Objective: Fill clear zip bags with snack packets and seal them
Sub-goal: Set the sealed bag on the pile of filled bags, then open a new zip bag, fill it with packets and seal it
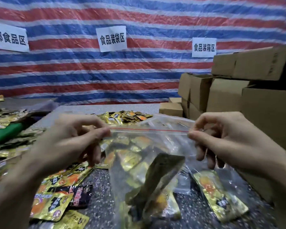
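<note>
A clear zip bag [155, 142] with a red zip line hangs in front of me above the table, stretched between both hands. My left hand [76, 138] pinches the zip strip's left end between thumb and forefinger. My right hand [221, 138] pinches the right end the same way. Inside the bag sits a dark olive snack packet [158, 179], tilted, with gold packets showing behind it. Loose gold and orange snack packets [56, 195] lie on the speckled table [99, 187] under my left hand, and one more gold packet [220, 195] lies at the right.
A pile of gold packets [125, 117] sits further back on the table. Stacked cardboard boxes [238, 90] fill the right side. More packets and a green sheet [5, 133] lie at the left. A striped tarp [106, 71] with paper signs hangs behind.
</note>
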The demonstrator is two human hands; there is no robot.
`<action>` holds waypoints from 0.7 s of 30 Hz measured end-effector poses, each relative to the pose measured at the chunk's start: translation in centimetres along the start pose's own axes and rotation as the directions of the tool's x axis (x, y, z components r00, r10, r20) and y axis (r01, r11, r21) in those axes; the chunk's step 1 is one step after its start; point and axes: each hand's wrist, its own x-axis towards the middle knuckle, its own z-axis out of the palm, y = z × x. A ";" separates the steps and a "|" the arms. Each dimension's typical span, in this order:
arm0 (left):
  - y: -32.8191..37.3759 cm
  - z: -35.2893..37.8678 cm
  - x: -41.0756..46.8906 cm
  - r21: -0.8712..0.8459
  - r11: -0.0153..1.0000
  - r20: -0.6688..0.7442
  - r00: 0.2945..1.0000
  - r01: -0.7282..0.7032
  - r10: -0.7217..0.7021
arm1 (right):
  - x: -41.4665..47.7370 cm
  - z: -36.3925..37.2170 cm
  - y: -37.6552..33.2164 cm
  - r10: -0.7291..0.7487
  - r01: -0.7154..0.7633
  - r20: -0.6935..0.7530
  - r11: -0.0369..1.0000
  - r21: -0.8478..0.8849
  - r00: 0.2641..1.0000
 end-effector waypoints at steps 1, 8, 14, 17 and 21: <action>0.5 1.4 0.4 -0.037 0.998 0.031 0.999 0.041 -0.040 | -0.3 -0.6 0.6 0.047 -0.047 -0.029 0.999 -0.017 0.998; 0.6 13.4 5.5 -0.255 0.888 0.245 0.914 0.381 -0.322 | 0.0 -3.9 8.1 0.380 -0.411 -0.243 0.907 -0.093 0.893; -2.6 20.2 7.4 -0.533 0.692 0.127 0.854 0.487 -0.504 | 3.3 -1.6 12.9 0.471 -0.468 -0.342 0.878 0.096 0.813; -3.5 21.4 7.3 -0.552 0.650 0.095 0.814 0.522 -0.573 | 3.0 1.3 13.6 0.447 -0.460 -0.238 0.888 0.000 0.862; -3.7 21.0 6.0 -0.492 0.685 0.096 0.815 0.537 -0.571 | 2.2 4.3 13.0 0.429 -0.471 -0.255 0.873 -0.130 0.866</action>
